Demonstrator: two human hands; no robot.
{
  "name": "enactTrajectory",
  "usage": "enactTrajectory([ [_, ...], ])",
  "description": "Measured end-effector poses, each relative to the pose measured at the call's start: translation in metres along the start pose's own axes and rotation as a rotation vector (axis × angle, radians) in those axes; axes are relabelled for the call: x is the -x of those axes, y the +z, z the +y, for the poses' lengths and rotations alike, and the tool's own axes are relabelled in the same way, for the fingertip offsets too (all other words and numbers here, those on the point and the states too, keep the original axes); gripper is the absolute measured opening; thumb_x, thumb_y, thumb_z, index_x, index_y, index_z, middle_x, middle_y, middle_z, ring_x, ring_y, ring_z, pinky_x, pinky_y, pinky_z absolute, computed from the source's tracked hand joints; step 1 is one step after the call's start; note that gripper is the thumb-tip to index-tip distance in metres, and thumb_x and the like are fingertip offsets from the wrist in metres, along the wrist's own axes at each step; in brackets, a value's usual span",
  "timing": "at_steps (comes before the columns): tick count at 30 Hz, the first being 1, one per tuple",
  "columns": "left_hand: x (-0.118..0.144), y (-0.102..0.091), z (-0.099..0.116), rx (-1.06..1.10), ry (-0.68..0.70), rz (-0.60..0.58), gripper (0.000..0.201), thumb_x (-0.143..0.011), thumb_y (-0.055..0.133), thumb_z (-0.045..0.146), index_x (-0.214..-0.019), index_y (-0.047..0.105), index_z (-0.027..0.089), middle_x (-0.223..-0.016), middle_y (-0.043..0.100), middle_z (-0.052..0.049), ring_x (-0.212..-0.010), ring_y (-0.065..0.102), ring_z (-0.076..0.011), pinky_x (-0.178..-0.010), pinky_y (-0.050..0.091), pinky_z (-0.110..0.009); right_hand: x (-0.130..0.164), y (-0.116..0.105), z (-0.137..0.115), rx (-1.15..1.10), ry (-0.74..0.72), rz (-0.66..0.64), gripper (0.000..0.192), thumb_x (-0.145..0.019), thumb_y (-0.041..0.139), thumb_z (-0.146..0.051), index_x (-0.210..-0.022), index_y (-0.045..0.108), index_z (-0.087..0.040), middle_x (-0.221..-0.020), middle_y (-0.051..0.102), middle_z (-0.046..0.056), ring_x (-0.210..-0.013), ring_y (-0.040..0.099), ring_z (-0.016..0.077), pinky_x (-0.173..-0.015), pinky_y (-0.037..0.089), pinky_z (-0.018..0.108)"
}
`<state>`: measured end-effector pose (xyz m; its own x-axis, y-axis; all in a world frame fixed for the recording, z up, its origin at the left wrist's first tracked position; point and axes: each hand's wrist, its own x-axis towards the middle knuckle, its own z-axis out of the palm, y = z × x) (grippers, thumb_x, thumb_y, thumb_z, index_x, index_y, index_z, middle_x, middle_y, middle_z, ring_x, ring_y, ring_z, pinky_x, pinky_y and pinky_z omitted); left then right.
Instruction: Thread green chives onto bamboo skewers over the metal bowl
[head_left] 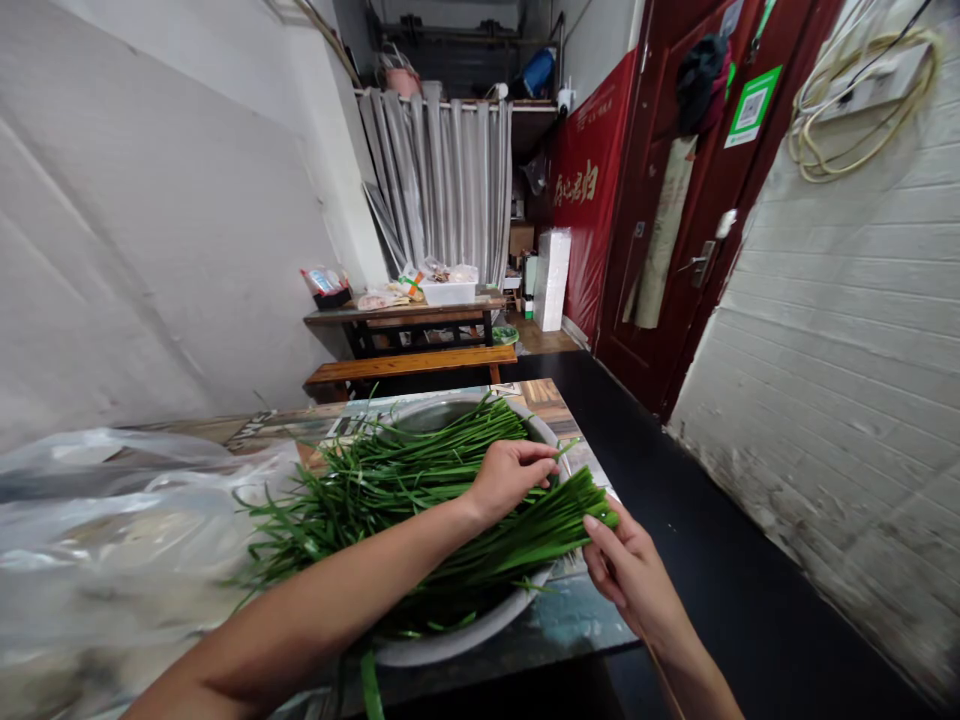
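Green bunch (540, 525): long stalks lie across the right side of a metal basin (457, 643), lighter ends gathered out past the rim.
Right hand (634, 560): thumb and fingers grip the bunch near those ends.
Left hand (514, 475): thumb and forefinger pinch a small green piece (568, 447) just above the bunch.
Work at the ends: apparently a picking-over, with stray bits being singled out.
Next pinch: seems to call for a steady right grip while the left lays its piece clear.
Other greens (420, 470): heaped in the basin, tips trailing over its left side.
Patterned table (574, 612): bears the basin, with clear plastic (135, 520) to the left.
Beyond: a wooden bench (420, 362), a grey curtain (442, 180), a dark red door (701, 195).
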<state>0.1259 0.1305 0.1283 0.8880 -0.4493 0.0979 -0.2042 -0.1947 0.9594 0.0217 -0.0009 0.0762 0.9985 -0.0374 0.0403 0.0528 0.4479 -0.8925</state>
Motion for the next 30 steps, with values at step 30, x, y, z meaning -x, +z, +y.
enactTrajectory([
  [30, 0.002, -0.034, -0.007, -0.238, 0.059, -0.165, 0.039, -0.071, 0.058, 0.029, -0.105, 0.062, 0.011, -0.094, 0.068, -0.006, -0.086, 0.062, -0.0173, -0.078, 0.047, -0.025, 0.005, 0.000, 0.011, -0.004, -0.030, 0.007, 0.022, -0.083, 0.055, -0.032, -0.099, 0.048, -0.019, -0.042, 0.035, -0.012, -0.031, 0.014, 0.0010, -0.027, 0.011, 0.011],
])
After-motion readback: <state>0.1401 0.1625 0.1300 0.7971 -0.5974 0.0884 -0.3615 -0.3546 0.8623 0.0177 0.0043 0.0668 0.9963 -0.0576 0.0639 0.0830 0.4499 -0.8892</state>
